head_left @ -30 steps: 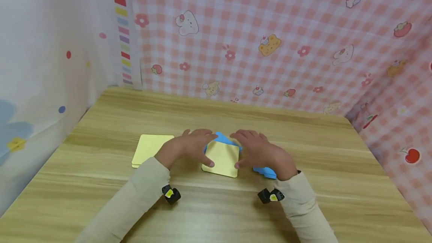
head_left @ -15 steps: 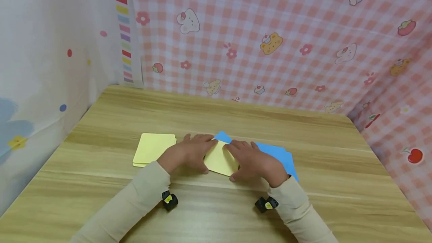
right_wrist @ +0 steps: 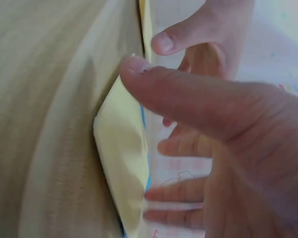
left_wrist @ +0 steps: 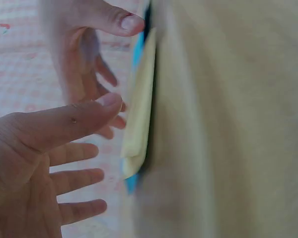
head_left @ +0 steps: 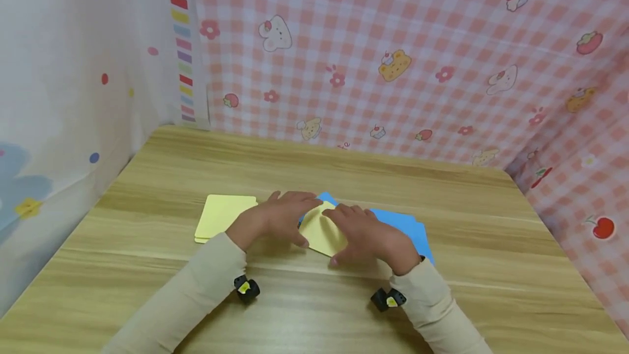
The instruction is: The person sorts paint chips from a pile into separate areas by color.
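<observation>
A yellow square card, part of a small pile in the left wrist view, lies mid-table over blue card that shows beyond its far corner. My left hand hovers at its left side. In the left wrist view, the thumb and spread fingers of that left hand are straight and hold nothing. On the other side, my right hand overlaps the pile's right part. Its thumb reaches across the yellow card's near edge in the right wrist view, with the other fingers extended. The card's right corner is hidden behind this hand.
Another stack of yellow cards lies at the left, partly behind the left forearm. Blue cards spread out to the right, partly under the right hand. Patterned cloth hangs behind the wooden table; a small black device sits at each wrist.
The right hand has moved left and nearer, over the yellow card, uncovering more of the blue cards at right. The middle yellow card looks turned. The left hand has shifted only slightly.
</observation>
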Motion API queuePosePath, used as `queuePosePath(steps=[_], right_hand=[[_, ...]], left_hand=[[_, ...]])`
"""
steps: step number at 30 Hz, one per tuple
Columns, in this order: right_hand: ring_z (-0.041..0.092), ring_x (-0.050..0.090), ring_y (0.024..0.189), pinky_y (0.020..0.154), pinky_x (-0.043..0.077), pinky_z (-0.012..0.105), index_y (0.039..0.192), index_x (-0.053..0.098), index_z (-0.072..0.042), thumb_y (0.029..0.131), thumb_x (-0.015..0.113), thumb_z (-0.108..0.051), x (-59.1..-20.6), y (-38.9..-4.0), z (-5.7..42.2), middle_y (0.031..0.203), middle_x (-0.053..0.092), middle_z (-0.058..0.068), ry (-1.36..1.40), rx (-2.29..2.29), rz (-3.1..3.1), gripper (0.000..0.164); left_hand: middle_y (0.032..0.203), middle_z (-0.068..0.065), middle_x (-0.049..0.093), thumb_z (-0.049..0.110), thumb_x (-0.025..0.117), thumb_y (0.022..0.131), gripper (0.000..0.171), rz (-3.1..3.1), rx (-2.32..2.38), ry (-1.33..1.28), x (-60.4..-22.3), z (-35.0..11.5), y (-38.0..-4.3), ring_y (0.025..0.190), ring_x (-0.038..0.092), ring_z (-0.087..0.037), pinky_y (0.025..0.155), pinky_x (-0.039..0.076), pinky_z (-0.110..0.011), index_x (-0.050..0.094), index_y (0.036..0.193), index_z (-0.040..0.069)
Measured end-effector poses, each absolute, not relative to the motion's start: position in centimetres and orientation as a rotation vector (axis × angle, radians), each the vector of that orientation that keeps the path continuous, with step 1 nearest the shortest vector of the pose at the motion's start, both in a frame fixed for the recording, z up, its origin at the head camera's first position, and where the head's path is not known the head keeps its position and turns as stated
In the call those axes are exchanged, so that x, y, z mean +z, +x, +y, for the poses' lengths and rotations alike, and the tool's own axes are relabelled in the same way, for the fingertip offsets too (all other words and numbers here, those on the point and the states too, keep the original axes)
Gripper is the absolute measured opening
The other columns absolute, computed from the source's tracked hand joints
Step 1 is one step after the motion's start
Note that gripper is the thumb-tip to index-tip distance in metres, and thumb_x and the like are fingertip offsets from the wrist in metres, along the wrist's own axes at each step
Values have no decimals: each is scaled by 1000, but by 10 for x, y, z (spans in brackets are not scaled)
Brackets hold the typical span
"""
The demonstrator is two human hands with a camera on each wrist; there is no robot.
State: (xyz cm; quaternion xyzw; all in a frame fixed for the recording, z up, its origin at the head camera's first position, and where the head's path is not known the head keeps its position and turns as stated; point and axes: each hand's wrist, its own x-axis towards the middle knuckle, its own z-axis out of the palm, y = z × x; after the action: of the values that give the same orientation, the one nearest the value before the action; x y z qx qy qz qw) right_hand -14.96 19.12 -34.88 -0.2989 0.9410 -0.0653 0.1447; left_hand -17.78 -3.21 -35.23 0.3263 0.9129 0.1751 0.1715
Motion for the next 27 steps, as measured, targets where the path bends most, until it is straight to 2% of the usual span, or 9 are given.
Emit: queuePosePath(steps=[5, 10, 13, 20, 27], right_hand=[[35, 48, 122, 101, 38, 57, 149, 41, -19, 79, 84, -49, -356, -148, 189, 133, 48, 10, -758, -70, 2754, 87], [33, 50, 116, 99, 42, 55, 144, 44, -15, 83, 83, -37, -357, -152, 189, 130, 52, 8, -762, -108, 2763, 76], [33, 49, 118, 100, 42, 57, 143, 45, -13, 84, 82, -35, -355, -153, 189, 133, 52, 8, -774, -134, 2754, 73], [35, 43, 129, 104, 36, 61, 150, 41, -17, 81, 84, -45, -356, -150, 189, 141, 45, 9, -779, -156, 2705, 85], [33, 46, 126, 101, 39, 58, 148, 43, -18, 82, 83, -40, -358, -150, 186, 136, 47, 6, -822, -67, 2727, 81]], left_hand=[[168, -9, 19, 29, 83, 83, 95, 2554, 444, 965, -362, -21, -178, 153, 16, -38, 116, 12, -69, 30, 160, 15], [170, -6, 14, 28, 83, 85, 99, 2551, 434, 978, -363, -13, -183, 155, 11, -36, 117, 10, -69, 24, 162, 14], [170, -6, 13, 28, 84, 85, 101, 2537, 422, 984, -363, -12, -185, 155, 10, -35, 117, 9, -69, 21, 163, 14], [167, -5, 24, 33, 85, 83, 98, 2520, 389, 974, -363, -11, -187, 154, 16, -36, 116, 11, -69, 29, 160, 9], [167, -5, 23, 44, 85, 80, 103, 2508, 347, 963, -364, -11, -187, 154, 15, -35, 116, 11, -69, 30, 160, 10]])
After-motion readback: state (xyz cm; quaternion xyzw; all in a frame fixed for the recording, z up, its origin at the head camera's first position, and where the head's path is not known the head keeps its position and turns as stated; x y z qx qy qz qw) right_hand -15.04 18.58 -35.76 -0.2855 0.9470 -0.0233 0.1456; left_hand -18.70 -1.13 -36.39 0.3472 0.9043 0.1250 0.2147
